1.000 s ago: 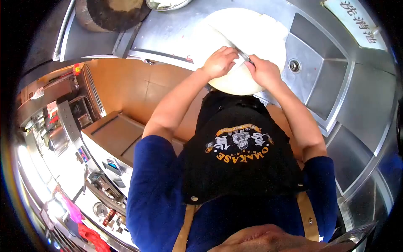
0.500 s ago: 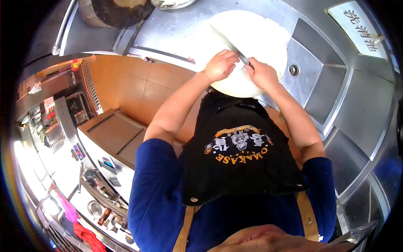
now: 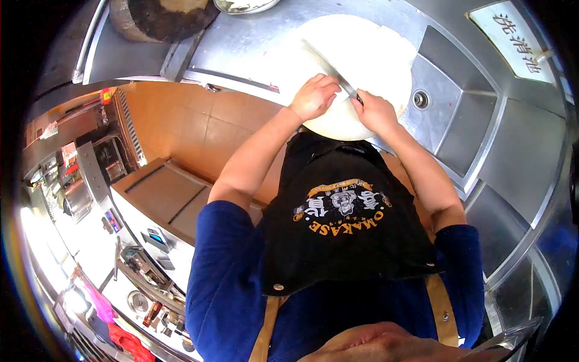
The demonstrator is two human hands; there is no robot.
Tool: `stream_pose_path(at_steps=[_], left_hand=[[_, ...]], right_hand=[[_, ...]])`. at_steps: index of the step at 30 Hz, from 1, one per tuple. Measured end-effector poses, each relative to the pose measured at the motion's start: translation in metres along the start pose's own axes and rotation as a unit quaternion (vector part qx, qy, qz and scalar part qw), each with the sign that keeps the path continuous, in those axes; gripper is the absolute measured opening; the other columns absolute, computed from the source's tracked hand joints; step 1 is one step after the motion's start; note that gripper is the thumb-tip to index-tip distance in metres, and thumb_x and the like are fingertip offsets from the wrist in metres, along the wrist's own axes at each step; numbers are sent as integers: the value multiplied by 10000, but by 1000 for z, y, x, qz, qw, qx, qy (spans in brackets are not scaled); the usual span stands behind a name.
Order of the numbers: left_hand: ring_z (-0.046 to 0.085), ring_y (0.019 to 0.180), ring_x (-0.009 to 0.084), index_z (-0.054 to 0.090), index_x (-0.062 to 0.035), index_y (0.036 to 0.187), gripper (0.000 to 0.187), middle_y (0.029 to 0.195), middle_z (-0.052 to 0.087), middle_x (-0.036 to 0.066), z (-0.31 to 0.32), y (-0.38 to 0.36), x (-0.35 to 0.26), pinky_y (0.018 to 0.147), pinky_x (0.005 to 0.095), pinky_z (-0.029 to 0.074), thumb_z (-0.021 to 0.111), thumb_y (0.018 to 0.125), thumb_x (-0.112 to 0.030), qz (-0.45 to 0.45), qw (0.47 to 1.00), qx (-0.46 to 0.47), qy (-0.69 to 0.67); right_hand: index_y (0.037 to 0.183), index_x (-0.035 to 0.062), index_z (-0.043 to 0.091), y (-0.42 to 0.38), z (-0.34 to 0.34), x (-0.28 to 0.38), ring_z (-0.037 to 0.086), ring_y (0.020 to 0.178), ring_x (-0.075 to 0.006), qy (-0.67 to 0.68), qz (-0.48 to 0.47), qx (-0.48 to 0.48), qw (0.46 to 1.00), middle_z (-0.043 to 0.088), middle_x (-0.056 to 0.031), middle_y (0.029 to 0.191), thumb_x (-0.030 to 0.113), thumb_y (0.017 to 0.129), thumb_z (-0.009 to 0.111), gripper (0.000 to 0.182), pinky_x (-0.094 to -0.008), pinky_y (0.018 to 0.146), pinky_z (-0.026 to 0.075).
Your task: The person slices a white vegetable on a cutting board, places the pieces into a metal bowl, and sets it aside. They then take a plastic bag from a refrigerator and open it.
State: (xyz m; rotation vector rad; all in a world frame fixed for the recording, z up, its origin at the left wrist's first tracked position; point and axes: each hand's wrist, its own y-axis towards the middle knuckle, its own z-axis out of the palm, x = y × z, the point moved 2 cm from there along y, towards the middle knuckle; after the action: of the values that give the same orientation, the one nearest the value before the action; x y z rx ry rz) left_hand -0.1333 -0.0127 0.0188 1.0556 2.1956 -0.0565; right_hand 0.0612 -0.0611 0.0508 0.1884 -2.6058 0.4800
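A knife lies slanted over a round white board, its tip toward the upper left. My right hand is closed round the knife's dark handle. Beside the blade, on its left, my left hand has its fingers bent and pressed together near the board's front part. What is under those fingers is hidden, and glare washes out much of the board.
To the right of the board is a steel sink with a drain. A thick round wooden block stands at the upper left, beside a dish at the top edge. A brown-topped cabinet is at the left.
The knife and my right hand have shifted very slightly left and down. My left hand stays beside the blade, almost in the same place.
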Motion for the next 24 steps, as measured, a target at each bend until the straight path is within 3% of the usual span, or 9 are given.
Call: stream_pose_path(at_steps=[3, 8, 13, 17, 22, 24], left_hand=[[579, 1059, 311, 672, -36, 1003, 221, 1117, 630, 115, -1, -1, 1, 930, 399, 490, 691, 784, -18, 6, 1000, 4, -6], [579, 1044, 309, 679, -40, 986, 207, 1106, 634, 106, 1, -3, 2, 921, 390, 495, 685, 780, -19, 10, 1000, -12, -5], [580, 1037, 311, 684, -44, 974, 200, 1089, 639, 105, -2, -6, 3, 916, 387, 496, 676, 776, -20, 16, 1000, -22, -14], [579, 1039, 315, 684, -42, 975, 203, 1087, 637, 110, -1, -7, 3, 918, 387, 495, 674, 774, -16, 13, 999, -27, -10], [578, 1033, 313, 684, -40, 972, 201, 1077, 636, 110, -3, -9, 5, 915, 386, 495, 673, 773, -14, 14, 1000, -24, -14], [577, 1021, 311, 683, -39, 967, 194, 1066, 635, 105, -3, -9, 5, 906, 386, 498, 673, 775, -15, 19, 999, -27, -14]], right_hand=[[1112, 89, 584, -8, -22, 10, 678, 813, -394, -3, 33, 28, 999, 701, -184, 865, 351, 985, 531, 295, -521, 710, 520], [1116, 93, 590, -2, 4, -3, 678, 810, -395, 7, 28, 12, 1000, 702, -183, 864, 342, 980, 543, 288, -521, 710, 520], [1140, 101, 590, -13, -28, 16, 682, 810, -387, 1, 35, 28, 999, 705, -180, 870, 336, 977, 545, 289, -513, 716, 522], [1139, 105, 590, -2, 15, -4, 683, 824, -385, 9, -3, -18, 1000, 707, -181, 878, 347, 981, 540, 294, -507, 725, 523], [1135, 78, 591, -13, -27, 19, 680, 857, -388, 12, 55, 62, 996, 707, -187, 922, 339, 981, 536, 308, -506, 734, 524], [1133, 74, 591, -5, 3, 8, 680, 853, -389, 15, 43, 40, 998, 707, -187, 918, 340, 980, 537, 311, -508, 730, 524]])
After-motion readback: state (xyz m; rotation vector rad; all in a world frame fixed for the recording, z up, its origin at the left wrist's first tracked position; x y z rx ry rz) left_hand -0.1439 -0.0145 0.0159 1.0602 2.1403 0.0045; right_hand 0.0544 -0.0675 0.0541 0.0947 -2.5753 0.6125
